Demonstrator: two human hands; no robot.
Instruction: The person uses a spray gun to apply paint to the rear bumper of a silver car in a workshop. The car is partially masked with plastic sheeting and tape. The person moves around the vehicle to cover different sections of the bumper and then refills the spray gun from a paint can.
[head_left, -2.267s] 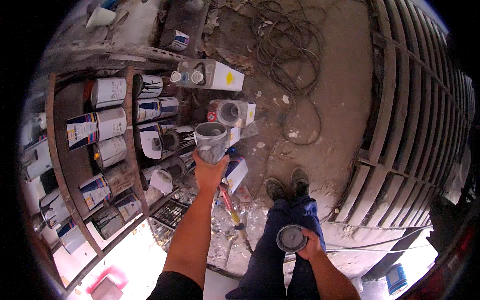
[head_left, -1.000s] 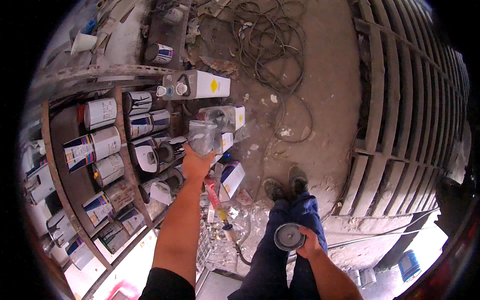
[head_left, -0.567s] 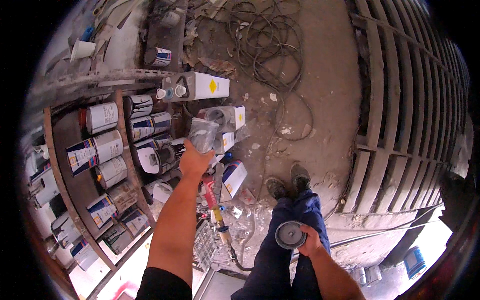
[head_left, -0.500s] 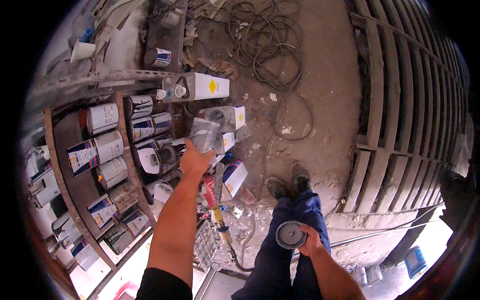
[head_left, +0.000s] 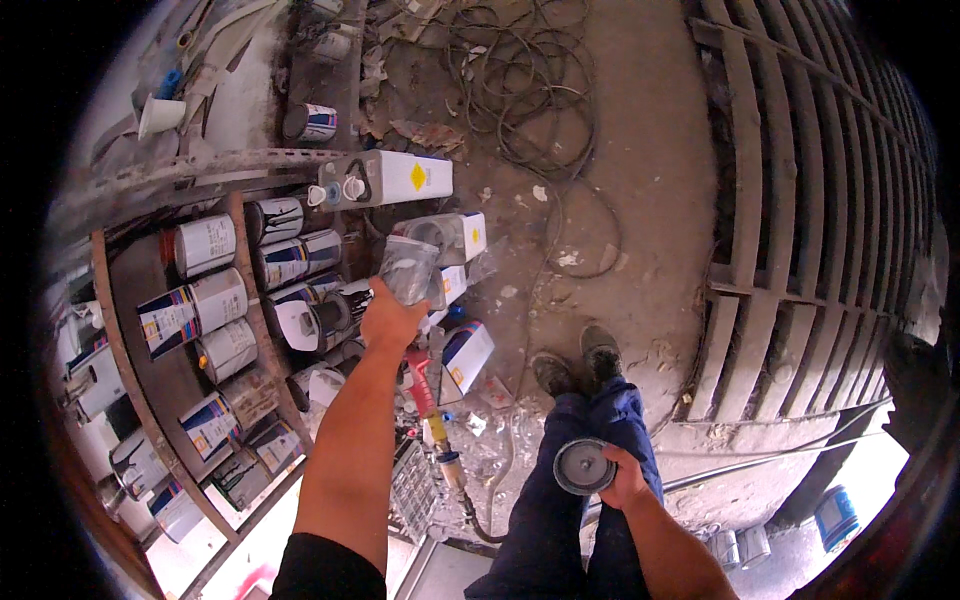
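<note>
The clear plastic cup [head_left: 408,268] has turned within the last couple of seconds. Its round mouth showed plainly to the camera earlier; now it leans, with its side in view and its rim at the far end. Against the neighbouring tins it has also shifted a little toward the white-sided tin [head_left: 473,235], which it partly overlaps in this view; whether the two touch cannot be told. Over the last half second the tilt hardly alters, so I judge that the left hand [head_left: 393,320] is holding the cup steady at this angle.

The left grip is closed around the lower part of the cup, fingers wrapped on its wall. Smears and a pale patch show through the plastic, but how much is inside is not clear.

The right hand [head_left: 625,477] is unchanged: its grip pinches the edge of a round grey piece [head_left: 580,466] with a dark rim, held above the dark-blue trousers [head_left: 617,402]. It could be a lid or a shallow pot. The cup and this piece remain well apart, so the work at present appears to rest with the left hand alone, beside the paint tins [head_left: 220,300], while the right simply holds.
</note>
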